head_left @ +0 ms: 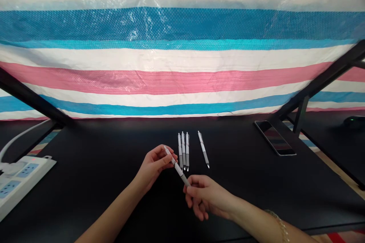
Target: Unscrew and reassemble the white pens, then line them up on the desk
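A white pen with a grey grip [179, 169] is held slantwise between both hands above the table. My left hand [155, 165] pinches its upper, clicker end between thumb and fingers. At the lower, tip end, my right hand [207, 195] grasps the grey grip, hiding the point. Just beyond the hands, three similar pens [184, 151] lie side by side, tips toward me. One more pen [203, 149] lies apart to their right, slightly slanted.
The black table [114, 140] carries a phone [275, 138] at the back right and a white power strip [23, 182] with a plugged-in cord at the left. Black frame bars [322, 78] rise at both sides. A striped plastic sheet [182, 81] hangs behind.
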A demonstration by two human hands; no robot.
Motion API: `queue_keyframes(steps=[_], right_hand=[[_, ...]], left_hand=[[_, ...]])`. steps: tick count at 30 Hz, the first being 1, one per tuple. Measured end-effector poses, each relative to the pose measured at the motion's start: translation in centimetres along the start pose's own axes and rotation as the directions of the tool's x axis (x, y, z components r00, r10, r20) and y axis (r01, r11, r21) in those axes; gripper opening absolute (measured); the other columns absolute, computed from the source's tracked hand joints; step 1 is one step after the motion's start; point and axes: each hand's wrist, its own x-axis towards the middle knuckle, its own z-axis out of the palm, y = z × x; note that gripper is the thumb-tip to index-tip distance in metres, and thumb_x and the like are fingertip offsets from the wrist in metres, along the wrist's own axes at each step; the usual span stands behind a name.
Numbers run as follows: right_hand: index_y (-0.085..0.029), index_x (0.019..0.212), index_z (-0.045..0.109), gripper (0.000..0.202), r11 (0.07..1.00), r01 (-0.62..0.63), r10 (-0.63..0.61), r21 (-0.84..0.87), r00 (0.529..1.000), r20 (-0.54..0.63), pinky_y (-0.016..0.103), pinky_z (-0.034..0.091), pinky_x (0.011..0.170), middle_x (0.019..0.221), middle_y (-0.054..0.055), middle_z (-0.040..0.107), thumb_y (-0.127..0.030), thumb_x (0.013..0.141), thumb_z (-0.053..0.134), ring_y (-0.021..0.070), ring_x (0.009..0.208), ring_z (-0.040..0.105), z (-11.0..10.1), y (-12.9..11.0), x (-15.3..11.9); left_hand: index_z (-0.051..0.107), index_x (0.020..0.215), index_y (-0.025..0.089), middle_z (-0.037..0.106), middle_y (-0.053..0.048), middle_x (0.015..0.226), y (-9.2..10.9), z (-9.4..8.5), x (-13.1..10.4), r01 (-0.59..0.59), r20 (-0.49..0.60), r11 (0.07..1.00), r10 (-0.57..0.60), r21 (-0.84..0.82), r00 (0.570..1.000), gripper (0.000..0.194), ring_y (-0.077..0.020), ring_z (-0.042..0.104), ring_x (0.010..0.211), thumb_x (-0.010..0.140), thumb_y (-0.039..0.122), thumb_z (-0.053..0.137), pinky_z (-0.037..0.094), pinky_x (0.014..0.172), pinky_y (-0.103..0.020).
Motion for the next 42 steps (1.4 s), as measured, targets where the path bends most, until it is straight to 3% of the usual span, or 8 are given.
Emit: queue_keyframes(steps=[7,10,15,20,27,37,42], right_hand=[[-0.010,0.080,0.056,0.042,1.000,0.011,-0.009,-0.028,0.999,0.047,0.015,0.021,0.032,0.048,-0.002,0.055,-0.051,0.078,0.059,0.0033,0.029,0.039,-0.4,0.3,0.2],[-0.009,0.082,0.057,0.041,1.000,0.026,-0.025,-0.008,0.999,0.041,0.015,0.025,0.033,0.049,-0.001,0.056,-0.050,0.079,0.058,0.0034,0.030,0.040,-0.4,0.3,0.2],[-0.010,0.100,0.057,0.042,0.997,0.025,-0.029,0.071,0.998,0.052,0.019,0.042,0.047,0.070,0.006,0.063,-0.048,0.082,0.055,0.0126,0.058,0.061,-0.1,0.1,0.1],[-0.009,0.103,0.057,0.043,0.993,0.018,-0.027,0.114,0.996,0.079,0.029,0.046,0.064,0.090,0.014,0.065,-0.046,0.081,0.053,0.0210,0.080,0.064,0.1,-0.1,0.0],[-0.007,0.101,0.059,0.042,0.992,0.009,-0.023,0.124,0.994,0.109,0.034,0.044,0.075,0.093,0.015,0.065,-0.044,0.082,0.051,0.0232,0.086,0.063,0.2,-0.3,-0.1],[-0.007,0.101,0.060,0.039,0.989,0.018,-0.036,0.145,0.992,0.125,0.037,0.042,0.078,0.093,0.016,0.065,-0.040,0.083,0.048,0.0239,0.086,0.063,0.1,-0.2,-0.2],[-0.007,0.101,0.060,0.040,0.990,0.014,-0.033,0.144,0.991,0.130,0.035,0.042,0.078,0.093,0.014,0.066,-0.040,0.084,0.045,0.0237,0.087,0.063,0.1,-0.2,-0.2]], left_hand=[[0.063,0.083,0.016,0.067,-0.005,0.076,-0.2,0.3,0.0,-0.010,0.027,1.000,0.011,-0.016,1.000,0.015,-0.0162,0.062,0.073,0.072,0.024,0.071,0.049,0.068,-0.025],[0.064,0.087,0.017,0.067,-0.005,0.078,-0.3,0.5,-0.1,-0.021,-0.002,1.000,0.021,-0.016,1.000,0.015,-0.0160,0.063,0.076,0.075,0.024,0.069,0.049,0.070,-0.025],[0.059,0.108,0.022,0.064,-0.004,0.091,-0.3,1.6,-0.5,-0.047,0.002,0.998,0.047,0.052,0.999,0.034,-0.0193,0.065,0.077,0.075,0.028,0.068,0.052,0.072,-0.033],[0.041,0.127,0.027,0.062,0.001,0.081,-0.3,2.0,-0.7,-0.064,-0.024,0.993,0.067,0.102,0.997,0.058,-0.0166,0.065,0.069,0.075,0.027,0.067,0.053,0.065,-0.030],[0.050,0.108,0.023,0.062,0.001,0.076,-0.3,1.8,-0.4,-0.081,-0.042,0.989,0.087,0.123,0.995,0.041,-0.0158,0.064,0.064,0.072,0.028,0.070,0.052,0.059,-0.027],[0.050,0.110,0.024,0.063,0.001,0.078,-0.4,1.7,-0.4,-0.071,-0.037,0.994,0.074,0.080,0.997,0.040,-0.0152,0.064,0.067,0.075,0.026,0.068,0.052,0.062,-0.027],[0.046,0.119,0.027,0.063,0.001,0.081,-0.2,1.7,-0.4,-0.068,-0.047,0.996,0.071,0.064,0.996,0.049,-0.0137,0.064,0.067,0.075,0.026,0.068,0.052,0.062,-0.025]])
